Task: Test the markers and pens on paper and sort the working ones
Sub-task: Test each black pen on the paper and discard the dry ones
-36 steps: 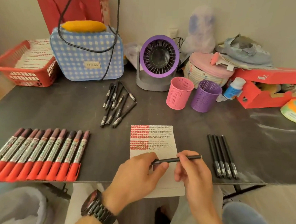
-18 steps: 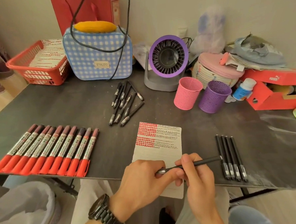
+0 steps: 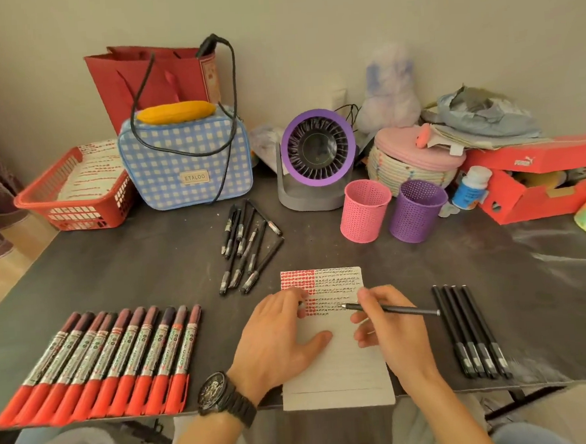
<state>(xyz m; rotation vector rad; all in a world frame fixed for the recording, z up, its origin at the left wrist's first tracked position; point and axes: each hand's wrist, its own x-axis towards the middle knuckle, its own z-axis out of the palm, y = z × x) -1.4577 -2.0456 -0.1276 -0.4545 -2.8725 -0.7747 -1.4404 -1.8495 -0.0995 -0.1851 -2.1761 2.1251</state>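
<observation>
Right hand (image 3: 390,329) held a black pen (image 3: 403,309) to the test paper (image 3: 335,373).
Its fingers were curled round the pen's front part, and the tip met the sheet just left of the grip, among rows of black scribbles. The left hand (image 3: 278,336) lay flat on the paper beyond the tip, fingers straight. A row of four black pens (image 3: 470,334) lay just right of the grip, the red markers (image 3: 101,364) well to its left, and a loose pile of pens (image 3: 248,245) farther off.

Paper sheet (image 3: 342,373) matt; table (image 3: 123,266) dull, scuffed (chalky smears right); pen cups (image 3: 365,214) perforated plastic.
</observation>
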